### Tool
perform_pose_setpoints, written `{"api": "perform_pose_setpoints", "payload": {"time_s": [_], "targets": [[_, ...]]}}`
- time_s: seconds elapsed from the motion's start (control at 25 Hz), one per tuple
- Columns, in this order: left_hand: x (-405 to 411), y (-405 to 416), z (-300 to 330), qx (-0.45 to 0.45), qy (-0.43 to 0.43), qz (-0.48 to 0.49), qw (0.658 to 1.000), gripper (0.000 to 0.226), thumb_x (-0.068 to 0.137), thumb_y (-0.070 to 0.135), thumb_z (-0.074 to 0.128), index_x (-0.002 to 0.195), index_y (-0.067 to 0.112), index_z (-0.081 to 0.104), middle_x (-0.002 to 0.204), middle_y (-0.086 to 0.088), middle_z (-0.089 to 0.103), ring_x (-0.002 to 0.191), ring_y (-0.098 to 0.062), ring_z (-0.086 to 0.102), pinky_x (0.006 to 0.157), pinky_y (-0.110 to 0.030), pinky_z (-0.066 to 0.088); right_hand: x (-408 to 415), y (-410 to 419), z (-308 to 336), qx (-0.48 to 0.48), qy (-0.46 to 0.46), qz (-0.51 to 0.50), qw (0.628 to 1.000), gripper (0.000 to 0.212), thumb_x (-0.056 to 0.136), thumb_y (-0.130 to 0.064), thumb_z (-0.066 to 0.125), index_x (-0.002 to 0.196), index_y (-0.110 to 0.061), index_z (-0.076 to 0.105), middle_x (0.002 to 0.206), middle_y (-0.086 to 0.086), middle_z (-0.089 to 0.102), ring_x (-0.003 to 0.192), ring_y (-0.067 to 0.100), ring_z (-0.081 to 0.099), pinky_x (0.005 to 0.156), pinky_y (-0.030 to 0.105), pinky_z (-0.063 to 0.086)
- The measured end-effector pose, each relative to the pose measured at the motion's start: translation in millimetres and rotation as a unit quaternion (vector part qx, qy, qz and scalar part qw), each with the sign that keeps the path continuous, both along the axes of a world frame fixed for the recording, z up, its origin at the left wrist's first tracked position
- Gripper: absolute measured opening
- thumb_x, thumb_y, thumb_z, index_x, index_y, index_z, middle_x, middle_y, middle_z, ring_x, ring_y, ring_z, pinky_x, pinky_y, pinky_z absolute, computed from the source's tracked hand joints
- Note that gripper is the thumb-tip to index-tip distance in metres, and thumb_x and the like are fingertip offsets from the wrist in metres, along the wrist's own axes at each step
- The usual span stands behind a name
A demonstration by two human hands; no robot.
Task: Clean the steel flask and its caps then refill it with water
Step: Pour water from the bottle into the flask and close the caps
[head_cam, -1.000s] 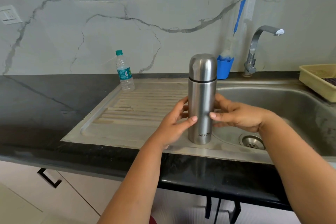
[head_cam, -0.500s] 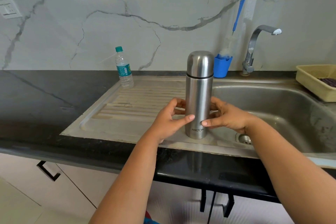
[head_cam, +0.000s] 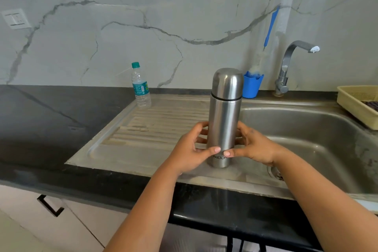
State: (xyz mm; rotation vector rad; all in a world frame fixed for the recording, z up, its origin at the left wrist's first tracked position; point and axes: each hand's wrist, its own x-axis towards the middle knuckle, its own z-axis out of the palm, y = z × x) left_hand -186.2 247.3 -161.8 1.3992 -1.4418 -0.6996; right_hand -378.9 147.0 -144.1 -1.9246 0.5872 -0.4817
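Steel flask point(head_cam: 224, 120) stands upright, domed cap point(head_cam: 227, 83) fitted, on the sink's drainboard point(head_cam: 143, 139) near the front edge of the black tabletop point(head_cam: 51, 129), just left of the basin point(head_cam: 306, 139). Open drainboard lies to its left, running to a plastic water bottle point(head_cam: 140, 86) at the back edge. Behind the flask: blue cup point(head_cam: 252, 86) holding a brush, and tap point(head_cam: 286, 67). Yellow basket point(head_cam: 358, 106) sits at the right edge. Left hand point(head_cam: 190, 153) and right hand point(head_cam: 253, 147) grip the flask's lower body from either side, fingers point(head_cam: 201, 129) curled round the back, thumbs meeting in front above the "MILTON" marking.
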Motion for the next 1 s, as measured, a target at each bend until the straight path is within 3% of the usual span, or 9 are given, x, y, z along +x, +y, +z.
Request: {"api": "perform_pose_setpoints", "payload": {"time_s": [0.08, 0.2, 0.4, 0.56, 0.76, 1.0], "targets": [[13.2, -14.7, 19.9, -0.017, -0.011, -0.005, 1.000, 0.067, 0.082, 0.020, 0.079, 0.137, 0.036, 0.044, 0.131, 0.007, 0.058, 0.116, -0.005, 0.058, 0.090, -0.028, 0.055, 13.7, -11.2, 15.0, -0.018, -0.036, -0.025, 0.999, 0.078, 0.069, -0.014, 0.084, 0.124, -0.047, 0.040, 0.124, -0.011, 0.059, 0.112, 0.000, 0.059, 0.093, 0.018, 0.049], [43.1, -53.9, 52.8, -0.026, -0.027, 0.002, 0.999, 0.067, 0.085, 0.020, 0.076, 0.142, 0.027, 0.042, 0.132, 0.007, 0.056, 0.116, -0.005, 0.057, 0.096, -0.027, 0.049, 45.1, -48.9, 42.1, -0.052, -0.067, -0.032, 0.996, 0.080, 0.063, -0.026, 0.085, 0.130, -0.041, 0.043, 0.126, -0.004, 0.060, 0.114, 0.010, 0.060, 0.098, 0.033, 0.050], [88.1, -128.7, 77.3, -0.001, -0.042, 0.020, 0.999, 0.056, 0.091, 0.024, 0.070, 0.141, 0.018, 0.046, 0.127, 0.000, 0.058, 0.119, -0.021, 0.059, 0.102, -0.048, 0.050, 102.8, -126.8, 46.2, -0.056, -0.047, -0.043, 0.996, 0.085, 0.073, -0.024, 0.083, 0.142, -0.036, 0.034, 0.130, 0.007, 0.057, 0.116, 0.021, 0.060, 0.095, 0.046, 0.052], [108.2, -179.9, 68.4, 0.006, -0.045, 0.033, 0.998, 0.063, 0.092, 0.021, 0.068, 0.148, 0.020, 0.037, 0.131, -0.003, 0.052, 0.117, -0.025, 0.061, 0.099, -0.047, 0.053, 137.6, -176.0, 27.4, -0.045, -0.032, -0.076, 0.996, 0.087, 0.077, -0.018, 0.080, 0.145, -0.030, 0.028, 0.132, 0.008, 0.055, 0.117, 0.022, 0.058, 0.099, 0.046, 0.049], [114.8, -225.0, 46.6, 0.035, -0.043, 0.039, 0.998, 0.072, 0.095, 0.015, 0.064, 0.153, 0.029, 0.023, 0.121, -0.003, 0.051, 0.118, -0.026, 0.057, 0.099, -0.049, 0.052, 153.9, -219.6, 9.4, -0.023, 0.015, -0.080, 0.996, 0.087, 0.080, -0.015, 0.077, 0.147, -0.029, 0.024, 0.135, 0.007, 0.052, 0.120, 0.021, 0.053, 0.099, 0.039, 0.047], [129.2, -246.6, 30.0, 0.060, -0.049, 0.043, 0.996, 0.076, 0.095, 0.016, 0.064, 0.154, 0.033, 0.020, 0.112, 0.002, 0.053, 0.112, -0.025, 0.060, 0.095, -0.048, 0.055, 163.1, -248.7, -12.1, 0.004, 0.033, -0.063, 0.997, 0.091, 0.078, -0.019, 0.079, 0.148, -0.032, 0.023, 0.138, 0.004, 0.050, 0.126, 0.021, 0.049, 0.104, 0.048, 0.045]]}}
